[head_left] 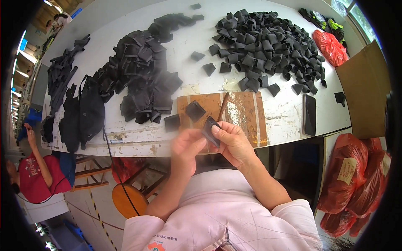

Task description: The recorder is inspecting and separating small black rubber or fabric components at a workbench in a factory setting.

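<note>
Both my hands meet above the table's front edge at a small folded black piece (210, 125) of what looks like fabric. My right hand (234, 142) pinches it, thumb on top. Closed against its lower left edge is my left hand (188, 148), slightly blurred. Beneath lies a brown board (254, 117) with strips of tape and a shiny, glue-like patch. A thin brown stick (224, 105) rests on it, its lower end near my right fingertips. Two flat black squares lie to the left, one on the board (195, 111), another across its edge (171, 123).
Rolled black loops (268, 46) are heaped at the far right, flat black pieces (142, 62) at the left. A dark flat rectangular object (309, 115) lies right of the board. Red bags (345, 180) and a cardboard box (362, 88) stand right. Left are a stool (125, 200) and another person (39, 178).
</note>
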`<state>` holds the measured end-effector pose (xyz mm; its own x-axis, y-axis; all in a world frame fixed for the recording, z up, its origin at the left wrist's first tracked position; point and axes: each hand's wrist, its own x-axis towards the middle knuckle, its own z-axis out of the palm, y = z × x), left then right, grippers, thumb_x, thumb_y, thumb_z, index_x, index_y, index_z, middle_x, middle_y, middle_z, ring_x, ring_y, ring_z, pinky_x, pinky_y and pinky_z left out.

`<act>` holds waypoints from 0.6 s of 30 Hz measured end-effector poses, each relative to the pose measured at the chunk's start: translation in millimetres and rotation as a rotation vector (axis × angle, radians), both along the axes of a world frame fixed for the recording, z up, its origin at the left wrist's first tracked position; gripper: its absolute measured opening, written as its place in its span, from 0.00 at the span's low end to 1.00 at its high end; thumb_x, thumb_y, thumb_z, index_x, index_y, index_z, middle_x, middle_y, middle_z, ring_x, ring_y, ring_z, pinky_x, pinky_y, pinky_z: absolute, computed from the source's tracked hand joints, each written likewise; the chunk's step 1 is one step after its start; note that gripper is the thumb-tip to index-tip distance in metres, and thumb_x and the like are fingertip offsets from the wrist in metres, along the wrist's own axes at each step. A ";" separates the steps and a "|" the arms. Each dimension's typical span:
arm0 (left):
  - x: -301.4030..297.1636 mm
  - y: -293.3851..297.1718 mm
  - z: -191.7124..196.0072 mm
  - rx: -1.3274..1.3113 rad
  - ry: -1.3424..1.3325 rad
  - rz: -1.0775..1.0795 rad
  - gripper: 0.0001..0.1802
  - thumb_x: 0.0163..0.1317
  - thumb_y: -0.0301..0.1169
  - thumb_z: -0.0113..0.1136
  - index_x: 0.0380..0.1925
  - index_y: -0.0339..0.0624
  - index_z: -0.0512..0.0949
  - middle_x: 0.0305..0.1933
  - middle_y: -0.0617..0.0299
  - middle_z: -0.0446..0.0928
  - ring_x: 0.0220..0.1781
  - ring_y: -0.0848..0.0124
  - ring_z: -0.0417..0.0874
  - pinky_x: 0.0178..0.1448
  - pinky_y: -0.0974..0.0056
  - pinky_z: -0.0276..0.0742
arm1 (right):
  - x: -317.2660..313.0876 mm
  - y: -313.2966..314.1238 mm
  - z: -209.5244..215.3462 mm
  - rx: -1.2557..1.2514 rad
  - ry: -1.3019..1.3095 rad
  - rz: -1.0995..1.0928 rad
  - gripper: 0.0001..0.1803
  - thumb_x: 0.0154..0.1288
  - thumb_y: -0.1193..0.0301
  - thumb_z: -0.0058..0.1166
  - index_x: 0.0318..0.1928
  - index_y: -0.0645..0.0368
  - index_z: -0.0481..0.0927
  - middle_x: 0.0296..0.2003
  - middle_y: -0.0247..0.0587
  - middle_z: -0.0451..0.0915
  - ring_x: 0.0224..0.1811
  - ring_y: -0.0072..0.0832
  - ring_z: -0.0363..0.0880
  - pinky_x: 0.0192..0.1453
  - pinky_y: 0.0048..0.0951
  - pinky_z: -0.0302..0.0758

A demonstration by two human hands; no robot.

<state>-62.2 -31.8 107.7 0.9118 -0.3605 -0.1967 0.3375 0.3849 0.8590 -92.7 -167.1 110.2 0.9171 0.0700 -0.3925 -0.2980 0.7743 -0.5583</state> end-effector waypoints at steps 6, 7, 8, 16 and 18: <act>1.0 -5.0 2.5 0.032 0.032 -0.031 0.03 0.54 0.21 0.56 0.30 0.34 0.76 0.28 0.61 0.78 0.27 0.77 0.77 0.35 0.74 0.73 | -2.2 -4.2 -5.3 -0.218 0.044 0.036 0.07 0.62 0.70 0.50 0.33 0.61 0.74 0.26 0.36 0.76 0.23 0.20 0.73 0.28 0.21 0.70; 1.3 -5.6 1.9 0.101 0.003 -0.007 0.02 0.54 0.21 0.56 0.29 0.34 0.76 0.27 0.62 0.77 0.27 0.78 0.76 0.35 0.75 0.72 | -1.6 -4.6 -5.8 -0.417 0.068 0.074 0.08 0.59 0.69 0.53 0.34 0.62 0.74 0.26 0.36 0.75 0.23 0.22 0.73 0.28 0.22 0.69; 1.5 -6.1 1.2 0.171 -0.027 0.017 0.02 0.55 0.21 0.57 0.28 0.34 0.75 0.26 0.64 0.76 0.27 0.80 0.75 0.34 0.76 0.71 | -1.9 -3.0 -5.4 -0.416 0.066 0.076 0.08 0.59 0.69 0.53 0.34 0.62 0.74 0.26 0.36 0.75 0.23 0.22 0.73 0.28 0.22 0.69; -1.9 -9.2 12.3 0.559 -0.520 -0.039 0.04 0.56 0.23 0.56 0.29 0.33 0.74 0.24 0.65 0.74 0.27 0.80 0.73 0.33 0.75 0.69 | -12.2 0.1 12.0 -1.437 -0.544 -0.231 0.12 0.47 0.73 0.60 0.34 0.62 0.75 0.28 0.40 0.72 0.28 0.35 0.71 0.27 0.31 0.70; -4.7 -15.2 10.9 0.609 -0.547 0.003 0.03 0.56 0.21 0.56 0.27 0.32 0.74 0.24 0.68 0.73 0.25 0.83 0.72 0.29 0.78 0.69 | -7.0 -2.5 11.4 -1.698 -0.691 -0.330 0.10 0.46 0.77 0.58 0.33 0.63 0.75 0.27 0.41 0.71 0.25 0.34 0.71 0.27 0.31 0.70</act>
